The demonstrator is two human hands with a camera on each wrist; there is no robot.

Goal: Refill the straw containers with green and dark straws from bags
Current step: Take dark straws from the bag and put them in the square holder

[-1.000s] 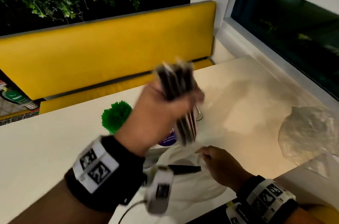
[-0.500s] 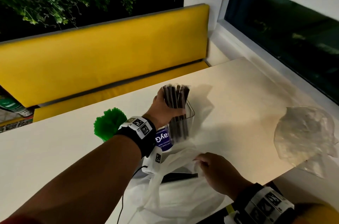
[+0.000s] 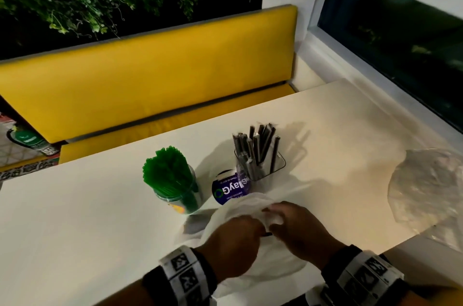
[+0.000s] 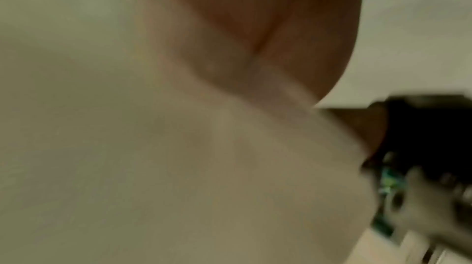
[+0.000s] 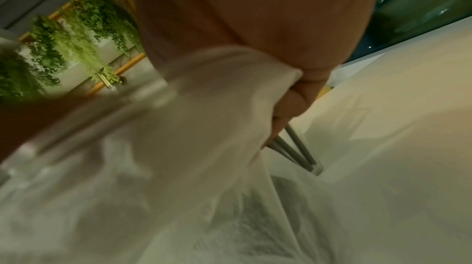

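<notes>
Nearest the person, both hands work at the white plastic bag [image 3: 253, 265] lying at the front edge of the counter [image 3: 75, 225]. The right hand [image 3: 298, 228] has its fingers curled round a gathered fold of the bag's mouth; the right wrist view shows that bunch held tight, with a few dark straws [image 5: 296, 151] poking out just below the fingers. The left hand [image 3: 233, 243] reaches into the opening, and whether it is pinching a straw cannot be told, since its own camera gives only blur.

The step in hand seems to be fetching another lot of dark straws. It would go best if the right hand held the mouth wide and taut while the left gathered the straws parallel, ends aligned, and lifted them out lengthwise so the thin film does not snag.

Further back, a clear square container [image 3: 260, 165] holds dark wrapped straws [image 3: 258, 145] leaning loosely, with room left. To its left a round jar [image 3: 180, 195] is packed with green straws [image 3: 166, 170]. An empty clear bag [image 3: 431, 187] lies well apart at the right.
</notes>
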